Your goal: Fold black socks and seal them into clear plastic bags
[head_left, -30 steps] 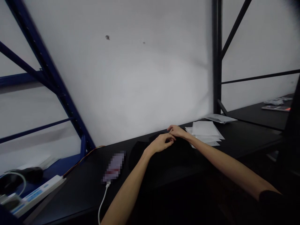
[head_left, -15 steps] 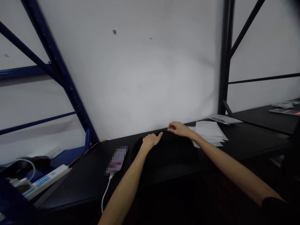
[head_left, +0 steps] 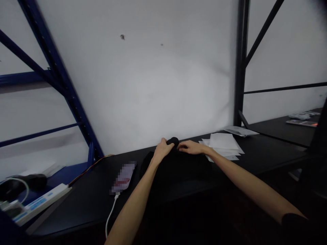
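A dark, soft-looking bundle of black cloth lies on the black tabletop in front of me; its exact kind is lost in the dark. My left hand is closed on its far part, and a rounded black lump of it bulges up past the thumb and fingers. Close by on the right, my right hand has its fingers bent and pinched at the cloth's upper edge. The fingertips of both hands are partly hidden.
Left of the bundle lies a phone, its screen blurred, with a white cable. A white power strip rests at far left. White papers lie to the right. Blue and black rack posts stand against the wall.
My left hand has turned and closed on the cloth, raising a rounded black lump. My right hand has come slightly left and down, nearer the left hand. The view has shifted a little.
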`<state>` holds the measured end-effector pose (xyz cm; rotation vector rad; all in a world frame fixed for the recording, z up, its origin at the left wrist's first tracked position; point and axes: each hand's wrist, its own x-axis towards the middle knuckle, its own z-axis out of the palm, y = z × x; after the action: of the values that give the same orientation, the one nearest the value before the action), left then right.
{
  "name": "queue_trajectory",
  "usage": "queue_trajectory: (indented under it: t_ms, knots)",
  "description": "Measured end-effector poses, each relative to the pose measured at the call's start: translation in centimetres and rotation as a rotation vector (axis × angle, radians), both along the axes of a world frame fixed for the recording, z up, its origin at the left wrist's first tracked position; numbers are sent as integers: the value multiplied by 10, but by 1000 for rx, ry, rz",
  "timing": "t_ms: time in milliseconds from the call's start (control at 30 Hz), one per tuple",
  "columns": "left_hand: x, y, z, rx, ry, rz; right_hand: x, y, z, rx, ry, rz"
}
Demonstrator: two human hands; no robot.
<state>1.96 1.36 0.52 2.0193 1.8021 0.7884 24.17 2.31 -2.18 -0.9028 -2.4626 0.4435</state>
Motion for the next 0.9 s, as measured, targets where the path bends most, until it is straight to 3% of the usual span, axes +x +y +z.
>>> queue_trajectory:
  t_ms: [100, 200, 333, 467, 533, 667, 700, 767, 900]
  knots:
    - [-4, -7, 11, 200, 51, 99, -8, -6, -2, 60, -37, -51]
    - [4, -13, 8, 325, 101, 71, -10, -4, -6, 35, -125, -16]
    - [27, -20, -14, 352, 179, -138, 4, 8, -4, -59, -144, 93]
    - [41, -23, -30, 428, 258, -338, 36, 15, 14, -137, -120, -12]
    - [42, -24, -33, 461, 308, -418, 56, 15, 23, -117, -61, -181]
    - [40, -24, -36, 435, 417, -585, 91, 17, 23, 10, -45, -916]
    - [39, -24, -37, 422, 434, -616, 98, 19, 20, -3, -76, -1045]
    - [37, -23, -37, 400, 449, -656, 107, 23, 11, -96, -150, -1184]
    - [33, -23, -32, 352, 428, -702, 114, 29, -1, -315, -251, -1226]
